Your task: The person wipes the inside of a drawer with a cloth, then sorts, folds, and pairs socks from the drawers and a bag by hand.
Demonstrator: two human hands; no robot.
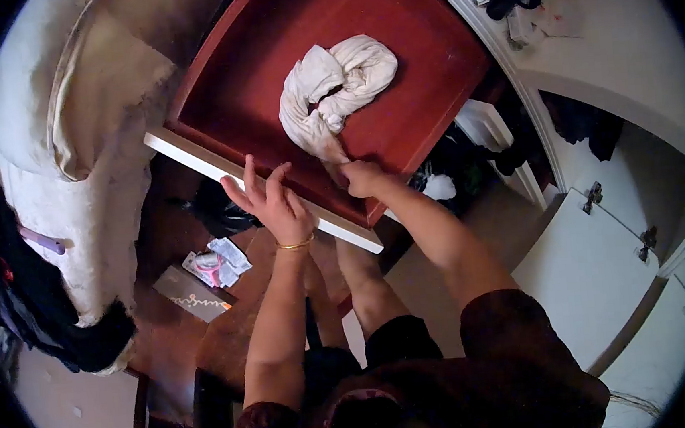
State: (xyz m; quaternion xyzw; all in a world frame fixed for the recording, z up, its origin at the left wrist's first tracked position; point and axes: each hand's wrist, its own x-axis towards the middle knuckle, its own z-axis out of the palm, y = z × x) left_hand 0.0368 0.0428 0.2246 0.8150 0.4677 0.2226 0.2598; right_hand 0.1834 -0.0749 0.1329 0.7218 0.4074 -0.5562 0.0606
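A red drawer (247, 28) with a white front edge (210, 166) is pulled out ahead of me. Inside it lies a twisted, looped white cloth (371, 67), one end trailing toward the drawer's near corner. My right hand (361, 179) is closed around that end. Over the drawer's front edge, my left hand (273, 203) has its fingers spread and holds nothing. A thin gold-coloured bangle circles the left wrist.
Bedding (84, 202) with a purple-handled object (42, 238) is at the left. A grey box (192, 293) and papers (232, 259) lie on the brown floor. White cabinet doors (585, 275) stand at the right, beside a smaller open drawer (490, 128).
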